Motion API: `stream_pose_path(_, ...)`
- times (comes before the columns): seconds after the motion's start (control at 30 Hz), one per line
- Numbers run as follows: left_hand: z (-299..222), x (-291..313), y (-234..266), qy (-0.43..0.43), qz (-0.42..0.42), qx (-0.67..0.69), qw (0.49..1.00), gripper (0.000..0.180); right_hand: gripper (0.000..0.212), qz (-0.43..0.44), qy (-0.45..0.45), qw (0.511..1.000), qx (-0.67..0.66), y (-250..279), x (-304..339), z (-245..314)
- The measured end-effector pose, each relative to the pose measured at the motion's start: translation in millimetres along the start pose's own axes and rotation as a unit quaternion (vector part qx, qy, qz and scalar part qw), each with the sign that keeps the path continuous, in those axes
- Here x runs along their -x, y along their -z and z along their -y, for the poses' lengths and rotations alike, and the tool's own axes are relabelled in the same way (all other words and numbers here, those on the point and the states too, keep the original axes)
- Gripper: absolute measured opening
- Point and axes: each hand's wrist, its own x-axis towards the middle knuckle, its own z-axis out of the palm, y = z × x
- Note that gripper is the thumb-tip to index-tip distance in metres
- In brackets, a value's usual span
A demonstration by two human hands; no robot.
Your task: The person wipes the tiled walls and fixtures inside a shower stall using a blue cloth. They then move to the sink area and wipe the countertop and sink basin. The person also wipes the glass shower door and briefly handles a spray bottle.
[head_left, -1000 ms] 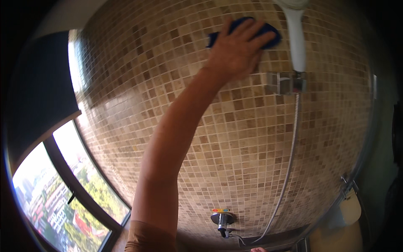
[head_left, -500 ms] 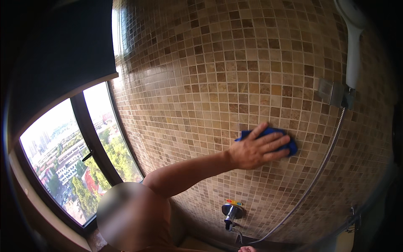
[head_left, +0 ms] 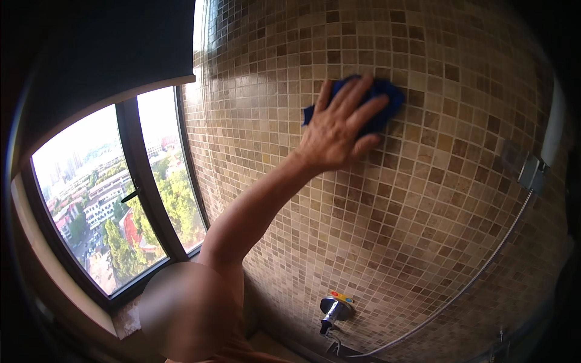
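My left hand [head_left: 333, 130] is up on the tiled wall [head_left: 290, 181], its back toward me and its fingers spread over a blue cloth [head_left: 390, 100]. It holds the cloth pressed to the tiles. Parts of the cloth stick out past the fingers on both sides, while the rest is hidden under the hand. My left forearm [head_left: 254, 206] reaches up from the lower left. My right hand is not in view.
A chrome tap [head_left: 331, 314] with a coloured marker sits low on the wall. On the right, a metal shower hose [head_left: 484, 269] hangs from a bracket [head_left: 532, 172] holding a white handset [head_left: 554, 124]. A dark-framed window [head_left: 130, 181] and black blind [head_left: 109, 54] are on the left.
My left hand has moved up and slightly left across the wall with the cloth. Fingers seen at the bottom edge earlier have gone from view. The view has shifted, with the shower handset farther right.
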Motion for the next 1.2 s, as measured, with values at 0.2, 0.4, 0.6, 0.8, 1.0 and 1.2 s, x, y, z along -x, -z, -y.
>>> stream_pose_path(0.2,116,-6,26,0.173,-0.184,0.002,0.968,0.072,0.023,0.048,-0.013,0.999,-0.008,-36,-17,50)
stream_pose_path(0.4,235,51,40,0.267,-0.221,-0.027,0.937,0.071,0.023,0.047,0.0,0.999,-0.01,-74,-62,30)
stream_pose_path(0.6,307,171,59,0.35,-0.16,-0.01,0.923,0.076,0.027,0.074,-0.007,0.995,0.063,-135,-91,31)
stream_pose_path(0.8,271,263,60,0.377,-0.138,-0.003,0.916,0.08,0.024,0.101,-0.021,0.993,0.061,-201,-102,65)
stream_pose_path(1.0,351,267,76,0.422,-0.149,0.021,0.894,0.076,0.022,0.098,0.009,0.994,0.054,-232,-109,66)
stream_pose_path(1.2,420,269,95,0.498,-0.163,-0.03,0.851,0.077,0.024,0.06,0.03,0.996,0.052,-249,-96,70)
